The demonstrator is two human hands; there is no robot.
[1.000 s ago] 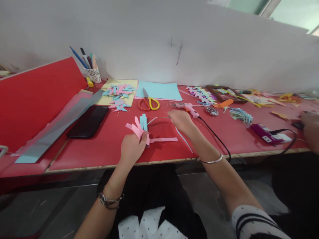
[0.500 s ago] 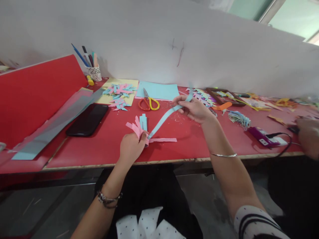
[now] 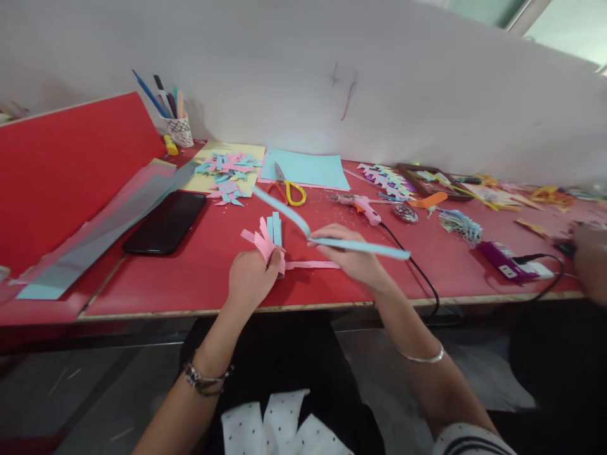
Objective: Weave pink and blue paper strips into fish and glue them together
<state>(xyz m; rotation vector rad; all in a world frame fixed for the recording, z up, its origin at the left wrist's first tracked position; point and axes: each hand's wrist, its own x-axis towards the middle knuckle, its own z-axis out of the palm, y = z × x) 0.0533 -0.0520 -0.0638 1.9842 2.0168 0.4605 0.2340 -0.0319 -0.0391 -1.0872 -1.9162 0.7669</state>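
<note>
Pinched in my left hand (image 3: 252,278) is a bunch of pink and blue paper strips (image 3: 263,241), fanned out above the thumb. A pink paper strip (image 3: 313,265) sticks out of it to the right, over the red tabletop. My right hand (image 3: 349,253) has its fingers closed on a long light blue paper strip (image 3: 365,244). One end of that strip points right past the wrist; the other curves up and left toward the scissors (image 3: 289,189). A pink hot glue gun (image 3: 363,206) lies behind my right hand, its black cord running off the table edge.
A black phone (image 3: 165,222) and long paper strips (image 3: 85,249) lie at the left. Blue paper sheets (image 3: 308,169), cut paper pieces (image 3: 230,163) and a pen cup (image 3: 179,130) stand along the wall. A purple socket box (image 3: 505,262) sits right, near another person's hand (image 3: 590,256).
My right hand has moved down and left, and the blue strip has swung away from my left hand. The glue gun is now uncovered. My left hand stays in place.
</note>
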